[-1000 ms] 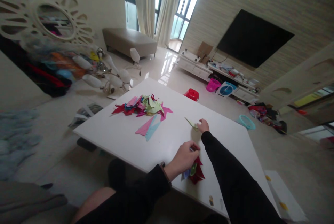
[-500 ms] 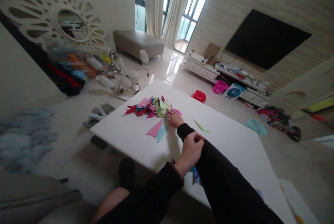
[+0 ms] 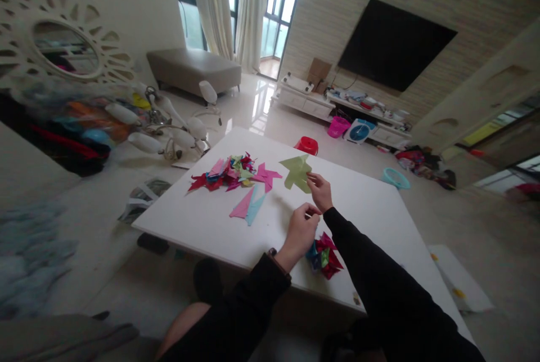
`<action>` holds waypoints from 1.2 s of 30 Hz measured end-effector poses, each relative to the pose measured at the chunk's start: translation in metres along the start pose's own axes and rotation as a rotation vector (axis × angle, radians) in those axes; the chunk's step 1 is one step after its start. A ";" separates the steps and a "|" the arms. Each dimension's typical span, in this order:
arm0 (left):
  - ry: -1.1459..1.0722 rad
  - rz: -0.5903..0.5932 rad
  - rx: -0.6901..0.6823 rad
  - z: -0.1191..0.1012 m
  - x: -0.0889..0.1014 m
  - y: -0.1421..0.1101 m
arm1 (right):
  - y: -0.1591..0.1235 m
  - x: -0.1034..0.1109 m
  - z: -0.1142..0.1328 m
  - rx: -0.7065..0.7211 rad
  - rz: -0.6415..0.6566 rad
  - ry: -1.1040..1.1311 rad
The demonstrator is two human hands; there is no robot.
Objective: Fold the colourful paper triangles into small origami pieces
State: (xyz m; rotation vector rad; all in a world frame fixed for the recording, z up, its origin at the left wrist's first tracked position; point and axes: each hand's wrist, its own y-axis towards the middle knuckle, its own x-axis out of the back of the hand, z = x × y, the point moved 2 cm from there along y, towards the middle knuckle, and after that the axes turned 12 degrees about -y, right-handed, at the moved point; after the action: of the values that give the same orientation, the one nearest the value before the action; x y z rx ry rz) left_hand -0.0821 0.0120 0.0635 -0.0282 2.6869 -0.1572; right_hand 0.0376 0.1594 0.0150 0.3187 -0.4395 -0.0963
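My right hand (image 3: 321, 192) is closed in a pinch on the edge of a light green origami piece (image 3: 297, 171), raised over the white table. Below it, my left hand (image 3: 301, 232) hovers with curled fingers, thumb and forefinger close together; what they hold, if anything, I cannot make out. A pink origami pinwheel (image 3: 266, 177) lies just left of the green one. Further left is a heap of colourful folded paper (image 3: 230, 173). A pink folded strip (image 3: 242, 204) and a light blue strip (image 3: 255, 207) lie nearer. Another bunch of folded paper (image 3: 325, 258) sits under my right forearm.
The white table (image 3: 189, 227) spreads out before me. A red stool (image 3: 306, 145) stands beyond its far edge, and a light blue basket (image 3: 395, 178) is on the floor at the right. A chandelier (image 3: 177, 137) rests on the floor at the left.
My right hand has drawn back from the heap and lifted the light green origami piece. My left hand has come away from the right sleeve. The view has turned right.
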 end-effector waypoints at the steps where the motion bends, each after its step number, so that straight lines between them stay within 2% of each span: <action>1: -0.001 0.007 0.027 0.002 -0.002 -0.001 | -0.013 0.020 -0.003 -0.085 -0.034 0.052; 3: -0.012 0.008 0.108 0.007 -0.008 -0.003 | -0.042 0.058 -0.008 -0.219 -0.130 0.105; 6: -0.074 0.037 0.239 0.015 -0.017 -0.006 | -0.089 0.107 -0.007 -0.320 -0.289 0.109; 8: -0.118 0.071 0.315 0.023 -0.022 -0.008 | -0.116 0.130 -0.002 -0.351 -0.314 0.101; 10: -0.102 0.090 0.342 0.033 -0.027 -0.007 | -0.138 0.143 0.003 -0.358 -0.266 0.090; 13: 0.068 0.141 0.259 0.051 -0.034 -0.002 | -0.158 0.149 0.007 -0.339 -0.187 0.102; 17: 0.321 0.323 0.023 0.067 -0.045 0.001 | -0.164 0.147 0.004 -0.394 -0.144 0.241; 22: 0.624 0.533 -0.183 0.076 -0.058 -0.003 | -0.157 0.155 0.003 -0.521 -0.195 0.455; 24: 0.689 0.577 -0.243 0.080 -0.064 -0.005 | -0.156 0.160 0.004 -0.559 -0.221 0.528; 29: 0.774 0.494 -0.339 0.090 -0.077 -0.011 | -0.159 0.165 0.001 -0.590 -0.194 0.607; 36: 0.656 0.359 -0.285 0.086 -0.075 -0.009 | -0.162 0.163 -0.002 -0.578 -0.086 0.631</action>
State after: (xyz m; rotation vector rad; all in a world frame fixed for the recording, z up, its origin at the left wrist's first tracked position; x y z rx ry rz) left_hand 0.0225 -0.0022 0.0196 0.4962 3.2743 0.3966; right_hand 0.1812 -0.0198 0.0267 -0.2069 0.2357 -0.1933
